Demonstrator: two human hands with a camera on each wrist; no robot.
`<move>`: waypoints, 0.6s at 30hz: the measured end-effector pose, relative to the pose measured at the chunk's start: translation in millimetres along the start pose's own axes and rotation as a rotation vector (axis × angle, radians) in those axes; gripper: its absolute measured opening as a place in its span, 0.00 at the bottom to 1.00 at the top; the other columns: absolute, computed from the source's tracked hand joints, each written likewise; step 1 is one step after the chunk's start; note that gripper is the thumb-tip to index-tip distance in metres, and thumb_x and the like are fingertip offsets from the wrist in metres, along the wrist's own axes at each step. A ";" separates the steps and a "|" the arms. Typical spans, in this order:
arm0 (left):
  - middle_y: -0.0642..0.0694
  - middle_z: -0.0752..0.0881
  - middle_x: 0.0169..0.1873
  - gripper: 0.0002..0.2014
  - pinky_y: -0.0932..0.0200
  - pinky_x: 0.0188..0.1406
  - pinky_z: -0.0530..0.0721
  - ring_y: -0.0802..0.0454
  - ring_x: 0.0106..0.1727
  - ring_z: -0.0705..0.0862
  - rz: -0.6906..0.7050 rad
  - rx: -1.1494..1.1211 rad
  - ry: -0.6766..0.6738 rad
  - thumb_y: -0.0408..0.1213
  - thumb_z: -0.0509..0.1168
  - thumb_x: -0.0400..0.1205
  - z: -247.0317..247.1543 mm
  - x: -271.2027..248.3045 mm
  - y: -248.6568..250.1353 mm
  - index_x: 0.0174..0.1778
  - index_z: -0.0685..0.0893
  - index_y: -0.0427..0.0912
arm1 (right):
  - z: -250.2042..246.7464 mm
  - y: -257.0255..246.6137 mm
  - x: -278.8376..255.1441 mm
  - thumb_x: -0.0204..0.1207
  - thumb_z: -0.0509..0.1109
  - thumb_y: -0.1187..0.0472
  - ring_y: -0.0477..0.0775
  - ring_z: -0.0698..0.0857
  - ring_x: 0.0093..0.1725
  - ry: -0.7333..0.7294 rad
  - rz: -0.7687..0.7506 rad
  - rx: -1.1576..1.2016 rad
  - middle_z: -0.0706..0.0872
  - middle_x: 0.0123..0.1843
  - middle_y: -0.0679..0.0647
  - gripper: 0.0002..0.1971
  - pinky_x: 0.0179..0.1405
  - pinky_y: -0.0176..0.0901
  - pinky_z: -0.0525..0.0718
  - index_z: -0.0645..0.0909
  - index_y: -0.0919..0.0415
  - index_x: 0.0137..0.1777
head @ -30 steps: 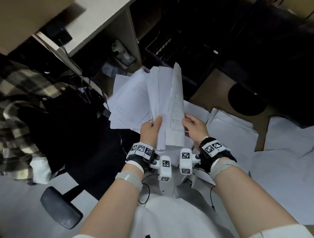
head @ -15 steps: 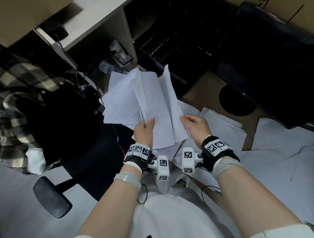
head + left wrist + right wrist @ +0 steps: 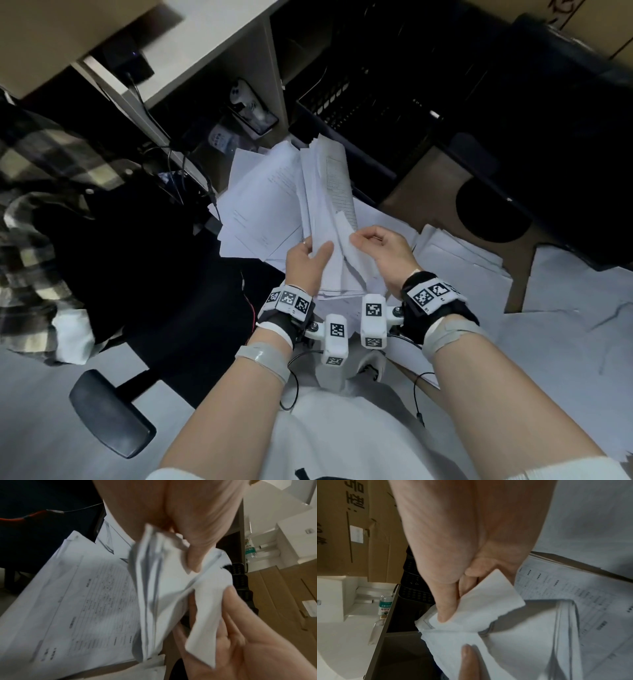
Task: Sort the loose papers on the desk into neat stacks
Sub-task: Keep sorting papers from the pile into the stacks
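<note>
A bundle of white papers [image 3: 325, 192] stands nearly upright above the desk, with a printed table sheet on its right face. My left hand [image 3: 318, 250] grips the bundle's lower left, thumb [image 3: 197, 555] across the front. My right hand [image 3: 359, 240] pinches the curled lower corner of one sheet [image 3: 488, 601] between thumb [image 3: 447, 608] and fingers. Under the bundle a fanned pile of printed sheets [image 3: 260, 205] lies on the desk. A squarer stack [image 3: 462, 253] sits to the right. Behind the paper, the left hand's fingers are hidden.
Large white sheets [image 3: 565, 325] cover the desk's right side over brown cardboard [image 3: 428, 192]. A black mesh tray [image 3: 359, 102] stands behind the papers. A black chair [image 3: 137, 274] with a plaid shirt [image 3: 34, 171] is at left. Cardboard boxes [image 3: 359, 527] and a bottle [image 3: 385, 605] stand further off.
The bundle tipped left, then came back upright with the printed table sheet showing again. My right hand left the bundle's right edge and now pinches a sheet's lower corner.
</note>
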State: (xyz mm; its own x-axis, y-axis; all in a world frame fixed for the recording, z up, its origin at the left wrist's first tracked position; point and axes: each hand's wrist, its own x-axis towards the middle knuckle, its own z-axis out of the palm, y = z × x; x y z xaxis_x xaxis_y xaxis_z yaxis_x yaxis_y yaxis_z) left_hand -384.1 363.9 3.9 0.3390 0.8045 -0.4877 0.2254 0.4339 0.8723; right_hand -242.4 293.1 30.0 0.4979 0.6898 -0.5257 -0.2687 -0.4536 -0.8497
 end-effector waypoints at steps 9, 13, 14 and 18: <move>0.36 0.86 0.65 0.29 0.45 0.74 0.79 0.43 0.68 0.84 -0.032 0.113 0.003 0.47 0.71 0.75 -32.7 37.5 -7.8 0.68 0.82 0.30 | 3.2 9.1 11.3 0.72 0.78 0.54 0.54 0.90 0.45 0.346 0.146 -0.097 0.92 0.43 0.51 0.10 0.47 0.48 0.88 0.87 0.59 0.46; 0.39 0.86 0.66 0.38 0.40 0.73 0.80 0.43 0.69 0.83 -0.024 0.164 0.097 0.59 0.68 0.69 -58.8 60.7 -24.9 0.69 0.82 0.35 | 10.8 17.4 18.5 0.69 0.75 0.52 0.60 0.90 0.44 0.511 0.204 -0.228 0.91 0.39 0.52 0.10 0.47 0.49 0.88 0.87 0.60 0.38; 0.39 0.86 0.66 0.39 0.40 0.73 0.80 0.42 0.69 0.83 -0.024 0.155 0.125 0.60 0.67 0.68 -68.0 70.3 -34.6 0.69 0.83 0.36 | 13.6 15.6 19.8 0.70 0.74 0.52 0.61 0.89 0.44 0.560 0.208 -0.243 0.91 0.40 0.52 0.11 0.45 0.47 0.86 0.87 0.60 0.40; 0.39 0.85 0.68 0.39 0.41 0.73 0.80 0.42 0.71 0.82 -0.020 0.138 0.164 0.58 0.67 0.69 -94.7 75.7 -14.6 0.71 0.81 0.34 | 31.3 0.8 23.1 0.73 0.70 0.53 0.59 0.85 0.44 0.717 0.181 -0.239 0.89 0.46 0.51 0.10 0.44 0.43 0.78 0.87 0.57 0.48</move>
State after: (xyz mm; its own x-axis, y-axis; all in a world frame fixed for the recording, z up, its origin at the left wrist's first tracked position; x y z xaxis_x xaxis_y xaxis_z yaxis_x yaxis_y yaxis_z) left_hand -448.2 456.9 -42.5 0.1822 0.8567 -0.4826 0.3577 0.3994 0.8441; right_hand -256.9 326.3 15.9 0.8967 0.0963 -0.4320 -0.2527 -0.6898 -0.6784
